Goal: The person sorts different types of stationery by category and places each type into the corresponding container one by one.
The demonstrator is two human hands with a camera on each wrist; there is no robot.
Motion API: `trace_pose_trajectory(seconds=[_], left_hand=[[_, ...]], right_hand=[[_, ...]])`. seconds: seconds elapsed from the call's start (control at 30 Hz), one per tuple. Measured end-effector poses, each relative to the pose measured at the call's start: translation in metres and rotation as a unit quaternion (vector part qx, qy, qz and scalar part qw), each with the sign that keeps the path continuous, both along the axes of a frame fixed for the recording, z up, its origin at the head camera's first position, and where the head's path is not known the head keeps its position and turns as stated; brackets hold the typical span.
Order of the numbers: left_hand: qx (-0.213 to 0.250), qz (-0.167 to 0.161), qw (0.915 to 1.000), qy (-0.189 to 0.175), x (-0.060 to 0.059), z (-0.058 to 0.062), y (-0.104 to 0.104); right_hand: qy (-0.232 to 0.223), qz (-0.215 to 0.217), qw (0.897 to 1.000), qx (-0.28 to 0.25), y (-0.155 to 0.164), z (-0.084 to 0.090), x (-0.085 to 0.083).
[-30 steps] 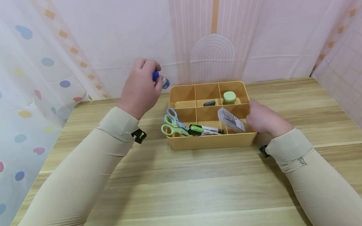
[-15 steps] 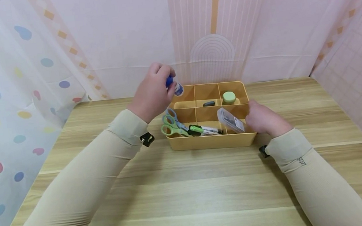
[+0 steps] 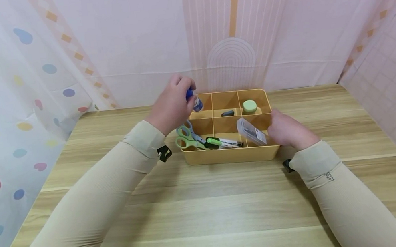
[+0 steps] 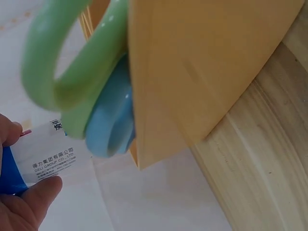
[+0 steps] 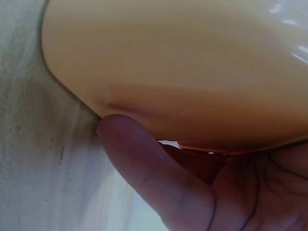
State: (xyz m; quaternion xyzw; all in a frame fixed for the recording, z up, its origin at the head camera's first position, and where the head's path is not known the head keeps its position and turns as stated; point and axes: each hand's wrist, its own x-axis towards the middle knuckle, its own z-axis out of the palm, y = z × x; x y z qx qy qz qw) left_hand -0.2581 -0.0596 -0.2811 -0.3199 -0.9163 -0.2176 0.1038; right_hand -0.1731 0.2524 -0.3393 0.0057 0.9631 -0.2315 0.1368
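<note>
In the head view, my left hand [image 3: 173, 106] pinches a white glue stick [image 3: 198, 105] with a blue cap, tilted above the back-left compartment of an orange divided organizer box [image 3: 230, 156]. Printed label text on the glue stick [image 4: 53, 159] shows between thumb and fingers in the left wrist view. My right hand [image 3: 287, 130] holds the box's right end; in the right wrist view the thumb [image 5: 144, 163] presses the orange wall [image 5: 159, 62]. Green scissors [image 3: 186, 137] and blue scissors [image 3: 192, 129] lean out of the front-left compartment.
Beside the scissors lie a green highlighter [image 3: 214, 141] and a white marker [image 3: 230, 142]. A clear plastic case [image 3: 252, 131] leans at the front right. Behind are a dark small object [image 3: 227, 113] and a pale green lidded item [image 3: 249, 106]. A patterned curtain [image 3: 132, 46] hangs behind the wooden table [image 3: 228, 209].
My left hand has carried the glue stick rightward and down, from left of the box to over its back-left compartment. The right hand stays at the box's right end.
</note>
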Motion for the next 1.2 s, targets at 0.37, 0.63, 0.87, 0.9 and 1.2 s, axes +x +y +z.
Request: trace_pose_trajectory(seconds=[0.37, 0.63, 0.87, 0.9, 1.2], left_hand=[[-0.036, 0.018, 0.9966, -0.071, -0.005, -0.008, 0.002], [-0.057, 0.02, 0.9913, -0.117, -0.011, -0.014, 0.002], [-0.067, -0.001, 0.9869, -0.146, -0.015, -0.02, 0.001], [-0.069, -0.001, 0.9867, -0.147, -0.016, -0.021, 0.001], [-0.08, -0.007, 0.9862, -0.145, -0.022, -0.023, 0.008]], right_hand=[[-0.014, -0.007, 1.0, -0.006, -0.001, 0.001, 0.0], [-0.02, -0.01, 1.0, -0.007, 0.001, 0.002, 0.001], [-0.014, -0.012, 1.0, -0.005, -0.001, 0.001, 0.001], [-0.017, -0.014, 1.0, -0.007, -0.001, 0.001, 0.001], [-0.021, -0.013, 1.0, -0.011, -0.001, 0.002, 0.0]])
